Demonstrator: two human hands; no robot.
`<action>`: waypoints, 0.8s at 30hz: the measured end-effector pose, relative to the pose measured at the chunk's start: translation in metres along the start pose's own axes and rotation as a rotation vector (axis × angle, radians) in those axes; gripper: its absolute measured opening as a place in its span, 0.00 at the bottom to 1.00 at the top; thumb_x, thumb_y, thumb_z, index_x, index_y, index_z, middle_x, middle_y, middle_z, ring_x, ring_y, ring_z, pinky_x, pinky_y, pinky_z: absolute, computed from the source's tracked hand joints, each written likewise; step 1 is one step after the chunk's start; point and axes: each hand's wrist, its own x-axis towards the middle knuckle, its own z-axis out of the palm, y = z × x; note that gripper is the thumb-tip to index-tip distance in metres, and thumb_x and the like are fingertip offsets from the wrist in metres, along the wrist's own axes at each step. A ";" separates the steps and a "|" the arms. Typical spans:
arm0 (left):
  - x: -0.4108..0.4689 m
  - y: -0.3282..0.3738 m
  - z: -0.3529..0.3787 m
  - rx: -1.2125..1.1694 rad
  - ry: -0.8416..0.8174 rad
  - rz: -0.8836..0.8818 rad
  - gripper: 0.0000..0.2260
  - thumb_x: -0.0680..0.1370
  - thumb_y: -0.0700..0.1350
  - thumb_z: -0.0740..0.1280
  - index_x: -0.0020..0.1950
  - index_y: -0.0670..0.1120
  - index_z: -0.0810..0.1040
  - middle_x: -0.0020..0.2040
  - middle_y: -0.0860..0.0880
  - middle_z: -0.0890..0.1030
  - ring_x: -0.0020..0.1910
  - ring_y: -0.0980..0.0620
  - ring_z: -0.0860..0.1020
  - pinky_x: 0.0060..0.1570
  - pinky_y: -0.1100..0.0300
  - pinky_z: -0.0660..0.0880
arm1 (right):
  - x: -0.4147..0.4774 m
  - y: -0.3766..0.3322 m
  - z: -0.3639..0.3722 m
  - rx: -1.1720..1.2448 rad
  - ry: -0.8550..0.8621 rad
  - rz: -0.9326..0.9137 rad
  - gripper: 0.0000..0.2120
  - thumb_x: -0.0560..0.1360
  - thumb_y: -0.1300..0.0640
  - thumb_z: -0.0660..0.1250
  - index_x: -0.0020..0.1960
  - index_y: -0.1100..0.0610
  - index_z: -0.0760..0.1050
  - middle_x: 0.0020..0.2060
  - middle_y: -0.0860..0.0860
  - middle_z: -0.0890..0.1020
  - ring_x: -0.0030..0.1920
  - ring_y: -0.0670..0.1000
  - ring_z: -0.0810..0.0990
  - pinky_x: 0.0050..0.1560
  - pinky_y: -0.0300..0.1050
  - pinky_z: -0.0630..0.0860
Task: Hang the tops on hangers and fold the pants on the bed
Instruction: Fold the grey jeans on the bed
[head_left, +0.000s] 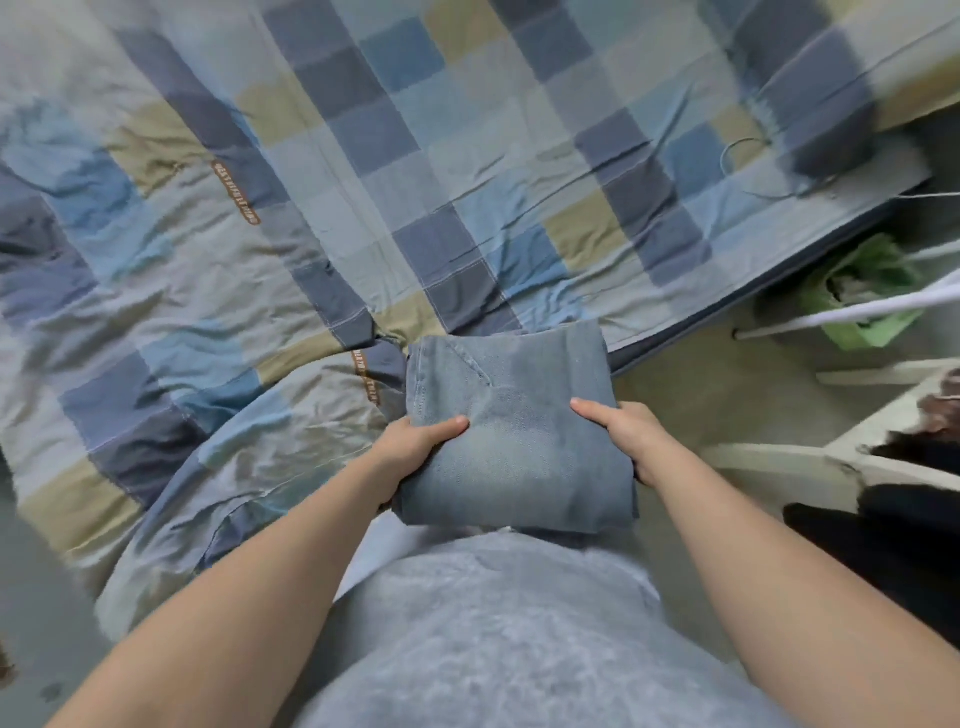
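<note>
Gripping the jeans (514, 441) from both sides, the person's left hand (415, 444) and right hand (631, 436) each lay a thumb across the top of the denim, with the fingers tucked out of sight beneath it. The jeans are folded into a thick, roughly square bundle of faded blue, with a pocket seam showing on the upper face. The bundle sits just in front of the person's grey top (493, 634), its far edge over the near corner of the bed (769, 260). Whether it rests on the bed or is held above it cannot be told. A rumpled quilt (311, 182) in blue, grey and tan checks covers the bed, and a thin pale cord (748, 156) loops on it towards the far right. On the floor beside the bed sits a green bag (872, 275), crossed by white rods (831, 317). Dark clothing (893, 551) lies by a white frame (779, 457) at the right edge.
</note>
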 end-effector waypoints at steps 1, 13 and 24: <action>-0.011 0.009 0.004 0.029 -0.004 0.053 0.19 0.70 0.52 0.80 0.57 0.49 0.81 0.52 0.50 0.85 0.49 0.49 0.84 0.47 0.57 0.79 | -0.015 0.002 -0.006 0.049 0.026 -0.043 0.21 0.71 0.52 0.78 0.58 0.63 0.78 0.48 0.55 0.86 0.43 0.53 0.86 0.35 0.40 0.80; -0.098 0.075 0.120 0.479 -0.183 0.463 0.31 0.62 0.60 0.81 0.60 0.49 0.80 0.52 0.51 0.86 0.49 0.52 0.85 0.56 0.50 0.81 | -0.139 0.092 -0.107 0.590 0.344 -0.351 0.11 0.73 0.59 0.76 0.53 0.60 0.82 0.44 0.55 0.88 0.45 0.56 0.87 0.50 0.51 0.82; -0.175 -0.005 0.348 0.691 -0.401 0.708 0.15 0.70 0.48 0.80 0.53 0.50 0.80 0.45 0.54 0.87 0.44 0.58 0.85 0.44 0.64 0.80 | -0.225 0.281 -0.263 0.817 0.594 -0.435 0.12 0.72 0.58 0.76 0.55 0.58 0.80 0.46 0.53 0.88 0.47 0.54 0.87 0.53 0.53 0.82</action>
